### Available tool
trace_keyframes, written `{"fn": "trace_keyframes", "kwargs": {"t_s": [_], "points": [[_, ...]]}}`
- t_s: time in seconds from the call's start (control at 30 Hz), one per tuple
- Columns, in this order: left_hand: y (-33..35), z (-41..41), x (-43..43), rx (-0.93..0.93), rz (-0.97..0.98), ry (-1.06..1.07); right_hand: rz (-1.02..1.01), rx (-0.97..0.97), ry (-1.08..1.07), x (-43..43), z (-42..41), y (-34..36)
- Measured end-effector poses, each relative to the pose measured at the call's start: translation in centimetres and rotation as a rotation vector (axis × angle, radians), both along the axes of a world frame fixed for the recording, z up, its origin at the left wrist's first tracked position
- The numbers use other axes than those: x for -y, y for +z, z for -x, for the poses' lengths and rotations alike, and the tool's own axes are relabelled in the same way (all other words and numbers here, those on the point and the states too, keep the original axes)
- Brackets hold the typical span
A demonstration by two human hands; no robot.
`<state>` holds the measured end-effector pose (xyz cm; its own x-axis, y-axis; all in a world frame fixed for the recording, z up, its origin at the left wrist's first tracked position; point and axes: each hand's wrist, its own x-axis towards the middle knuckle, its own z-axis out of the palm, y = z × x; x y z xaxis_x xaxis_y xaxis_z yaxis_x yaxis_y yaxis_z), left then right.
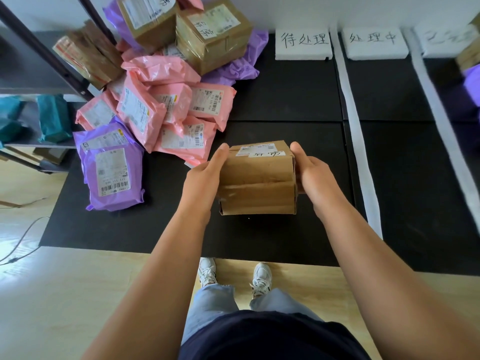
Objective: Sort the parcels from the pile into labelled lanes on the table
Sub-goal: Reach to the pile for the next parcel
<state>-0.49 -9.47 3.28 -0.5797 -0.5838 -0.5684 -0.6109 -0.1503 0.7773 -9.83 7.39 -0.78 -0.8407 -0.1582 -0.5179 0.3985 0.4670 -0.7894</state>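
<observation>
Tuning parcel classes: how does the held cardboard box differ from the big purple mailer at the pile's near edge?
The cardboard box is rigid and brown; the purple mailer is a soft plastic bag. The box is held between left hand and right hand; the mailer lies untouched. The box's label bears handwriting; the mailer's shows a barcode. Both carry white labels.

Three lane signs (302, 45), two divider strips (355, 131)

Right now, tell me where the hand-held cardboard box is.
In the head view, centre: the cardboard box is pressed between the left hand and right hand over the black table, just right of the pink mailers.
</observation>
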Motion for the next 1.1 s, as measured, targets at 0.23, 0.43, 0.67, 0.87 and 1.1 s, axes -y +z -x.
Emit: {"fn": "trace_keyframes", "kwargs": {"t_s": [0.23,0.43,0.67,0.87,1.1], "points": [[0.4,-0.4,0.1,-0.020,-0.030,-0.007,0.001,-0.017,0.009,-0.1,-0.7,0.6],[0.3,-1.4,0.2,-0.022,-0.018,-0.031,0.082,-0.030,0.029,-0.3,-1.5,1.3],[0.9,-2.2,0.5,-0.059,-0.039,-0.090,0.222,-0.062,0.043,-0.5,-2.2,2.6],[1.2,-2.4,0.5,-0.098,-0.085,-0.046,0.257,-0.140,0.101,-0.5,-2.5,4.5],[2.3,-2.3,1.0,-0.175,-0.093,-0.055,0.262,-0.195,0.101,-0.9,-2.8,6.4]]}}
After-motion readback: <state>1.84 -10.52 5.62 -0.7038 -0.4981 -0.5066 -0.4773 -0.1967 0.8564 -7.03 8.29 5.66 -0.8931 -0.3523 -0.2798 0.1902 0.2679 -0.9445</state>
